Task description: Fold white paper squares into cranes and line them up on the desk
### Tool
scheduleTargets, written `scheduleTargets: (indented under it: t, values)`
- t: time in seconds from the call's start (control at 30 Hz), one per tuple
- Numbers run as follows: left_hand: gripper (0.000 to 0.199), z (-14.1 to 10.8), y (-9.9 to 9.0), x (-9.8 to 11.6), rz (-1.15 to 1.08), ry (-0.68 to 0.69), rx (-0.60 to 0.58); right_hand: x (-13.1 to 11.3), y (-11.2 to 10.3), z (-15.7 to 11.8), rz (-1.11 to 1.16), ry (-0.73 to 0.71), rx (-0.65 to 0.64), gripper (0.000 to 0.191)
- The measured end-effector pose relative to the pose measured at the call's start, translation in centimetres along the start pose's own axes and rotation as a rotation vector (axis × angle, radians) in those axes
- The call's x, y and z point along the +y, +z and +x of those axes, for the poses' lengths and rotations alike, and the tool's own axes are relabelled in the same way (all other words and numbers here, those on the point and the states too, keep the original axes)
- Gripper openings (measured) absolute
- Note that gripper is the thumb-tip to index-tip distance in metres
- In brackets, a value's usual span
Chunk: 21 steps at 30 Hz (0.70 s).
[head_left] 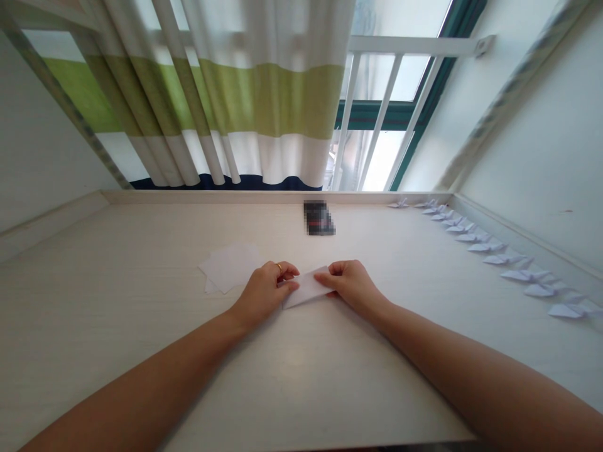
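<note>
A folded piece of white paper (306,289) lies tilted between my two hands, just above or on the pale table. My left hand (271,285) pinches its left end between thumb and fingers; a ring shows on one finger. At the right end, my right hand (351,284) grips the paper with the thumb on top and fingertips partly beneath. Close behind my left hand is a loose pile of white sheets (230,265), spread unevenly on the table.
Several folded white paper cranes (487,247) line the right side of the pale table (117,301). A dark, blurred-out object (319,218) lies near the back edge. Behind stand a curtain (282,94) and a white window railing (414,46).
</note>
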State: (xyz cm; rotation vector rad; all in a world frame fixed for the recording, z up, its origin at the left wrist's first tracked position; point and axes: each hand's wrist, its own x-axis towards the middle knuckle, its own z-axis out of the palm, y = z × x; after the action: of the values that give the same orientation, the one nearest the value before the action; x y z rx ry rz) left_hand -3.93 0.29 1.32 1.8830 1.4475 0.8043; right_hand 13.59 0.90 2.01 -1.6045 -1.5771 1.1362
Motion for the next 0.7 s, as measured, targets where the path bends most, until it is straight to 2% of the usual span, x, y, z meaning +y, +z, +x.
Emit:
scheduleTargets:
  t: [0.13, 0.23, 0.33, 0.47, 0.6, 0.67, 0.7]
  values:
    - [0.02, 0.2, 0.0, 0.0, 0.114, 0.059, -0.049, -0.1, 0.0, 0.2, -0.261, -0.047, 0.018, 0.024]
    - [0.013, 0.3, 0.2, -0.3, 0.198, 0.178, -0.046, -0.3, -0.1, 0.3, -0.438, -0.093, 0.026, 0.025]
    - [0.015, 0.5, 0.6, -0.6, 0.279, 0.268, -0.084, -0.4, -0.1, 0.2, -0.643, -0.135, 0.047, 0.025]
    - [0.016, 0.7, 1.2, -1.1, 0.393, 0.3, -0.117, -0.3, 0.0, -0.2, -0.84, -0.145, 0.072, 0.024]
    - [0.017, 0.9, 1.5, -1.4, 0.458, 0.301, -0.131, -0.1, -0.1, -0.4, -0.924, -0.131, 0.122, 0.034]
    - [0.017, 0.9, 1.5, -1.5, 0.462, 0.301, -0.134, -0.1, -0.2, -0.5, -0.927, -0.22, 0.18, 0.035]
    - [0.017, 0.9, 1.5, -1.5, 0.46, 0.302, -0.134, -0.1, -0.2, -0.7, -0.921, -0.327, 0.204, 0.031]
